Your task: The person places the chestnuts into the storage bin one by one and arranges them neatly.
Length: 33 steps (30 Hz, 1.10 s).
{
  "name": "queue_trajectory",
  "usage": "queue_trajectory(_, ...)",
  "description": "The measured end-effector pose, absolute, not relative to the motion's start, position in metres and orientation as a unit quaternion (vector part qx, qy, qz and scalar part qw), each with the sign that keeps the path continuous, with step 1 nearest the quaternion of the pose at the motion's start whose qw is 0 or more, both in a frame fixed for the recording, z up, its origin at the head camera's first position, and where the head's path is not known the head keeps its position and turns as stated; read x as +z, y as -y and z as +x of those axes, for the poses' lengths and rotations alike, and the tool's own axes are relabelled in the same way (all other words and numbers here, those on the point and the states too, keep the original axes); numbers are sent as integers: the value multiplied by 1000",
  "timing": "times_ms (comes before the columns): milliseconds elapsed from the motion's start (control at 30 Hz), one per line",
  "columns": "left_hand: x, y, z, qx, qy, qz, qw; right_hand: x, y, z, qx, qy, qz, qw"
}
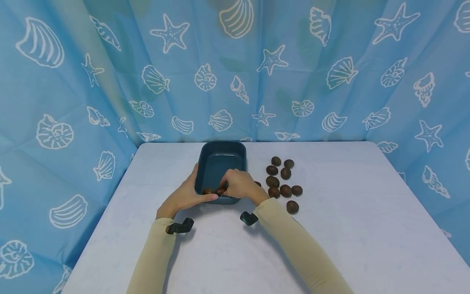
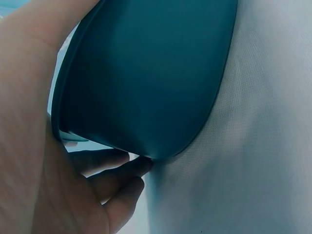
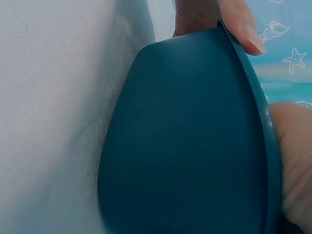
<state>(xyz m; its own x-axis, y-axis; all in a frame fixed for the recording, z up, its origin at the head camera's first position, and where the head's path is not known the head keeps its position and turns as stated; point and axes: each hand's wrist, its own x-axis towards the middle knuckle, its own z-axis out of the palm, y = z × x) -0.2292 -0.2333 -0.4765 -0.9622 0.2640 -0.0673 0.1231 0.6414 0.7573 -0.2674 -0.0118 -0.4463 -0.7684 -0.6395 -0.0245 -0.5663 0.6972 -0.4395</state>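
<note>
A dark teal rectangular dish (image 1: 220, 167) sits on the table. My left hand (image 1: 181, 195) holds its near left corner, thumb over the near rim and fingers along the outer left side. The left wrist view shows those fingers bent beside the dish wall (image 2: 146, 73). Reaching over the near right rim, my right hand (image 1: 238, 184) pinches a round brown nut (image 1: 220, 190) inside the dish. Another brown nut (image 1: 207, 190) lies beside it at the near end. In the right wrist view the dish wall (image 3: 185, 131) hides the right fingertips.
Several loose brown nuts (image 1: 272, 181) lie to the right of the dish, one partly hidden behind the right wrist. A white cloth covers the table (image 1: 367, 228). Behind and at the sides hangs a blue curtain (image 1: 235, 61) with shells and starfish.
</note>
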Motion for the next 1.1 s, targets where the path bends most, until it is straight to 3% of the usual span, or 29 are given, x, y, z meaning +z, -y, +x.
queue_trajectory(333, -478, 232, -228, 396, -908, 90, 99, -440, 3, -265, -271, -908, -305, 98)
queue_trajectory(667, -473, 231, -227, 380, -916, 73, 108, -414, -73, -271, -417, -877, -239, 10)
queue_trajectory(1100, -472, 231, -225, 373, -919, 68, 110, -424, -166, -285, -467, -877, -81, -79)
